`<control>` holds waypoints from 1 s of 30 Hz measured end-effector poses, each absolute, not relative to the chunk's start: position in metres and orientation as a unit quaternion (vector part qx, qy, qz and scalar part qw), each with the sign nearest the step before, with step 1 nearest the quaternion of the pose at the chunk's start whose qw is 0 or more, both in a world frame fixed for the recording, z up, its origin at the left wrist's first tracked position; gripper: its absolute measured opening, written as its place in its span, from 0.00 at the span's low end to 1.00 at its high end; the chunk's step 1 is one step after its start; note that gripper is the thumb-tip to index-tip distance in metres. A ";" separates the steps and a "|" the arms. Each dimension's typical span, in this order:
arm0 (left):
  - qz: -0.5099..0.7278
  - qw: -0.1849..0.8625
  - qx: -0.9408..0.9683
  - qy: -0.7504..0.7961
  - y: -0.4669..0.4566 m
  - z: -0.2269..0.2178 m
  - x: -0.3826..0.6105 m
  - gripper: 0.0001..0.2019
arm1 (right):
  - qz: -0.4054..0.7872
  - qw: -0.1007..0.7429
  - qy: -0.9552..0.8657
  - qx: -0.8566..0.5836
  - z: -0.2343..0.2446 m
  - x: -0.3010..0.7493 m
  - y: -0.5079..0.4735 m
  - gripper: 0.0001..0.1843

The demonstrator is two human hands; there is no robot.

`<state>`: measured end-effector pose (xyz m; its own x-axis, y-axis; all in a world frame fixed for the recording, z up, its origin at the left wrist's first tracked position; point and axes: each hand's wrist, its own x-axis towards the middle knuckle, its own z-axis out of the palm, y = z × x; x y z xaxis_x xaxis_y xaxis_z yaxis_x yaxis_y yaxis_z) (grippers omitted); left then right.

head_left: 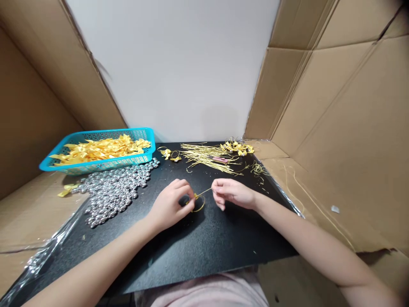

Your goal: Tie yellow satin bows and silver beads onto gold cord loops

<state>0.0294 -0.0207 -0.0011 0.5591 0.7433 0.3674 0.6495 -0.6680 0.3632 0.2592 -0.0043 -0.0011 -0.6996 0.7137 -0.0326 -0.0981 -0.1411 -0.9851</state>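
Note:
My left hand (171, 204) is closed over the middle of a black mat (198, 247), pinching a small yellow bow with a looped gold cord (198, 204). My right hand (230, 192) is closed too, its fingers pinching the free end of that cord, which runs taut between the two hands. A silver bead may be hidden under my left fingers; I cannot tell.
A turquoise basket (96, 163) of yellow ribbon bows stands at the back left, with a heap of silver beads (115, 189) in front. A bundle of gold cords (207, 157) and finished bows (239, 148) lie at the back. Cardboard walls (345, 119) close in both sides.

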 end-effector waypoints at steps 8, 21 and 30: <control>0.200 0.261 0.910 0.252 -0.026 0.005 0.033 0.06 | 0.635 0.389 -0.617 -0.255 0.009 0.259 -0.005 0.20; 0.476 0.504 0.600 0.399 -0.025 -0.013 0.036 0.03 | 0.239 0.318 -0.850 -0.345 -0.007 0.250 -0.018 0.08; 0.357 0.433 0.708 0.429 -0.029 -0.014 0.042 0.13 | 0.088 0.328 -0.906 -0.253 -0.006 0.255 -0.019 0.10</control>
<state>0.0423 -0.0293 -0.0143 0.3768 0.9167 0.1333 0.2993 -0.2566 0.9190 0.2553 -0.0194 -0.0056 -0.6566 0.5156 0.5505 0.4004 0.8568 -0.3249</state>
